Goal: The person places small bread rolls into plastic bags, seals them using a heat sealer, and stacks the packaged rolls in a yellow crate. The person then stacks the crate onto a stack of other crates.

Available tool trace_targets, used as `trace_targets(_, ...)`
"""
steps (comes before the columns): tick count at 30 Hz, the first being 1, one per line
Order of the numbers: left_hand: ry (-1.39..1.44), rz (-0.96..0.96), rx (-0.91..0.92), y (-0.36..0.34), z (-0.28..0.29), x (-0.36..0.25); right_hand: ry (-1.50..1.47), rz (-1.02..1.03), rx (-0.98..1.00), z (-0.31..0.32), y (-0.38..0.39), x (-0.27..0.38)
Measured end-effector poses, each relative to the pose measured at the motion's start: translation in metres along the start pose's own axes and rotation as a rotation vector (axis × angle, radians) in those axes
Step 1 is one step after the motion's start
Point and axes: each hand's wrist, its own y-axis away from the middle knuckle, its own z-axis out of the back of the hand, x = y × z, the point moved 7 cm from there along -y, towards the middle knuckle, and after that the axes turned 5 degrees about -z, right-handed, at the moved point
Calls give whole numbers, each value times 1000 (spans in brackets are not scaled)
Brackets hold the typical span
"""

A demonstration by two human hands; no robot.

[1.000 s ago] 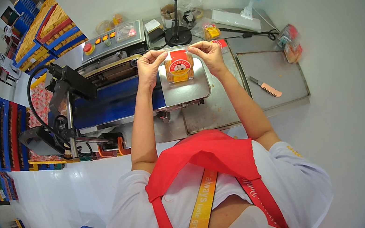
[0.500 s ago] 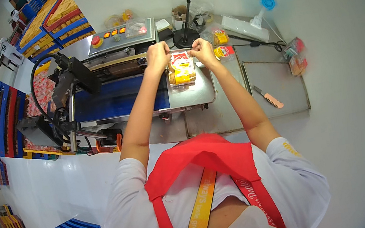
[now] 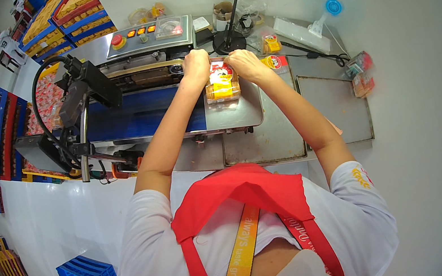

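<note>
A clear plastic bag of bread (image 3: 222,87) with red and yellow print lies on the bare metal plate (image 3: 248,108) at the right end of the machine. Brown bread shows through its near part. My left hand (image 3: 197,66) is closed at the bag's far left corner. At the far right corner my right hand (image 3: 246,64) is closed too, knuckles up. Both hands hide the bag's far edge and whatever film is pinched in the fingers. The machine's blue conveyor belt (image 3: 143,115) runs off to the left of the plate.
A control box (image 3: 149,37) with a red button stands behind the belt, and a black stand (image 3: 229,42) beyond my hands. Other small packs (image 3: 271,45) lie to the right. A black printer-like unit (image 3: 96,85) overhangs the belt. Metal trays (image 3: 335,101) cover the right side.
My fingers have curled down over the bag's far corners, and both wrists have turned. My right forearm has swung right, covering most of the brush-like tool. The view has shifted slightly.
</note>
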Motion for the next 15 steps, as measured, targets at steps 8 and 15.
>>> trace_targets(8, 360, -121, -27, 43, 23, 15, -48, -111, -42, 11, 4, 46)
trace_targets(15, 452, -30, -150, 128, 59, 17, -88, -111, -36, 5, -21, 85)
